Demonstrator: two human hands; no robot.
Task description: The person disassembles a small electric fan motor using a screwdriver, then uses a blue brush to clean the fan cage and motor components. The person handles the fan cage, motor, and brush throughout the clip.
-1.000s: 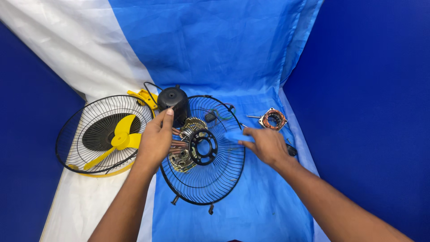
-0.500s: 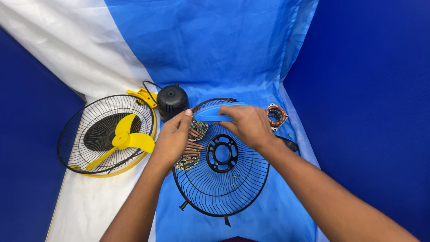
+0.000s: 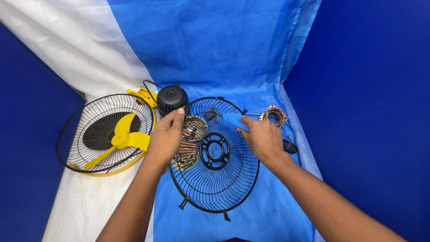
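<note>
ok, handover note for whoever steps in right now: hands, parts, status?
Left hand: on the left rim of the black rear grille, by the motor core.
Right hand: on the grille's right side, fingers curled; grip unclear.
Motor cap lies behind the grille; stator to its right.
Front grille holds the yellow blade, on the left.
Fan is apart; nothing is joined.

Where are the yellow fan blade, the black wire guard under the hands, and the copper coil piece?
Yellow fan blade (image 3: 120, 140): head view, on its hub.
Black wire guard (image 3: 215, 151): head view, on its centre ring.
Copper coil piece (image 3: 274, 115): head view, on its winding ring.
</note>
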